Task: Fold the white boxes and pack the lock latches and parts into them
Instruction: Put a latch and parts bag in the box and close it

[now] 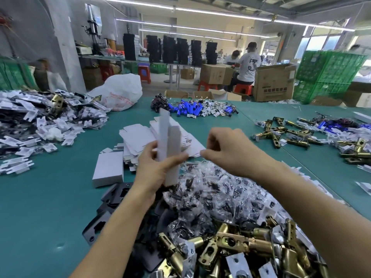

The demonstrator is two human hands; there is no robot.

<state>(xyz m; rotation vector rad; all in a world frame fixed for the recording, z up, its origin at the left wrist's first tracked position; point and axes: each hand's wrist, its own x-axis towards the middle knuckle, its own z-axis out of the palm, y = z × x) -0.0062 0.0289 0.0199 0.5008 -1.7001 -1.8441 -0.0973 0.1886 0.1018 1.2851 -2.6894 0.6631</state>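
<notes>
Brass lock latches (241,243): heaped at the bottom edge, right of centre, tumbled over one another, with pale card tabs poking out among them.
Bags of parts (220,197): a mound of small clear bags with dark pieces inside, just behind the latches and under both forearms.
Black plates (114,195): several lie flat and overlapping on the left flank of the mound.
Left hand (158,167): raised above the bags, fingers curled round the lower part of the white box and thumb laid across its front.
White box (170,137): held upright in the left hand, long and narrow, with a flap standing up at the top; it is off the table, in front of the flat blanks.
Right hand (226,145): level with the box and just to its right, not touching it. The fingers are curled in and the thumb reaches toward the left thumb. Blur hides whether they pinch anything.
Folded box (108,169): closed, lying flat on the table left of the left hand.
Flat box blanks (138,137): a slumped stack behind the hands, beside the folded box.
Table (50,207): covered in a green mat.
White card pieces (40,127): a wide pile at far left, mixed with dark parts.
White plastic bag (120,91): bulging, at the table's far edge.
Blue batteries (190,109): a wired cluster beyond the blanks.
Second heap of latches (281,133): scattered at the right, well apart from the hands.
Green crates (329,71): stacked at far right, next to the cardboard cartons (273,83).
People (247,65): seated on red stools in the background.
</notes>
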